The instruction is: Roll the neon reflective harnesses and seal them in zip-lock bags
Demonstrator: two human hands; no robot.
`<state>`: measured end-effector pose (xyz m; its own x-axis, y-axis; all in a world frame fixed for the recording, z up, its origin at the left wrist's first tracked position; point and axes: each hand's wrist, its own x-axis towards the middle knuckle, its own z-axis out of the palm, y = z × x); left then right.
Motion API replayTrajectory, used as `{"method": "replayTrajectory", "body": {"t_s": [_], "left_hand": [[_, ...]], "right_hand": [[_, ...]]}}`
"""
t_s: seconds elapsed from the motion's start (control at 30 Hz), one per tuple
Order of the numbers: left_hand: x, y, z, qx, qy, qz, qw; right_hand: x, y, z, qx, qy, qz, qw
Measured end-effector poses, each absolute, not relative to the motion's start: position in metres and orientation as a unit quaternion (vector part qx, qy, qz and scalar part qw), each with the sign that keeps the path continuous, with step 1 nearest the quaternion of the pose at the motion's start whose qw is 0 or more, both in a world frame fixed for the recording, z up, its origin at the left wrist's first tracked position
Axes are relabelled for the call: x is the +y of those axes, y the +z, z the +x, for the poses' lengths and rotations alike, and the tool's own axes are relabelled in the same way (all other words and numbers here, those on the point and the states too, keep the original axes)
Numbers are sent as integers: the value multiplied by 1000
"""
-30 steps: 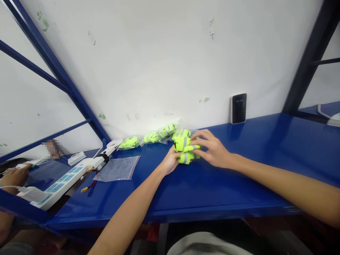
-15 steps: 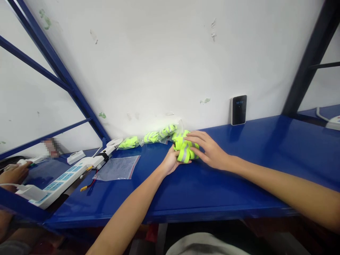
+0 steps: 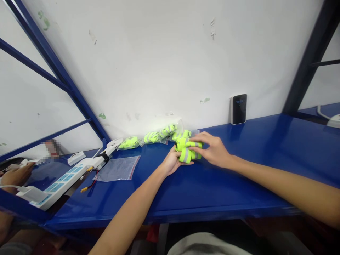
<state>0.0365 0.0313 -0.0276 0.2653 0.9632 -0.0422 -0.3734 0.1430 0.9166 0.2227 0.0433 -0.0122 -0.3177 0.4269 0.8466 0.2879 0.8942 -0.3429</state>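
My left hand (image 3: 172, 162) is wrapped round a bundle of neon-yellow strap with silver reflective stripes (image 3: 185, 154), holding it just above the blue table. From the other side my right hand (image 3: 212, 148) pinches the same strap between thumb and fingers; its fingertips partly cover the loops. Right behind the bundle lies another reflective strap in a clear bag (image 3: 183, 134). Several more bagged straps (image 3: 152, 137) are lined up along the wall to the left. A flat clear zip bag (image 3: 117, 168) with a red edge lies left of my left hand.
A white power strip (image 3: 63, 180), a small fan (image 3: 114, 143) and a cable with yellow connectors (image 3: 84, 189) are on the left. A black-fronted device (image 3: 239, 109) leans against the wall. At far left another person's hand (image 3: 18, 174) handles something white. Blue posts frame the table (image 3: 239, 191).
My right hand's fingers have drawn in closer and bent onto the strap. The bundle has shifted slightly right, uncovering more of the bagged strap behind. The other person's hand moved a little right.
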Motion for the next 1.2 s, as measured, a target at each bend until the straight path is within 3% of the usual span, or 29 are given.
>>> {"method": "replayTrajectory", "body": {"t_s": [0.13, 0.33, 0.47, 0.8, 1.03, 1.2], "left_hand": [[32, -27, 33, 344, 481, 453, 668], [34, -27, 29, 363, 445, 491, 655], [30, -24, 33, 346, 446, 511, 649], [25, -28, 43, 327, 473, 531, 622], [18, -30, 46, 308, 490, 529, 621], [17, -29, 50, 345, 476, 617, 523]], "right_hand": [[47, -6, 225, -814, 77, -229, 528], [52, -3, 227, -846, 135, -286, 429], [52, -1, 229, -815, 192, -287, 465], [53, -4, 215, -647, 480, -271, 526], [49, -7, 212, -572, 483, -291, 596], [49, -6, 213, -562, 480, -299, 603]]}}
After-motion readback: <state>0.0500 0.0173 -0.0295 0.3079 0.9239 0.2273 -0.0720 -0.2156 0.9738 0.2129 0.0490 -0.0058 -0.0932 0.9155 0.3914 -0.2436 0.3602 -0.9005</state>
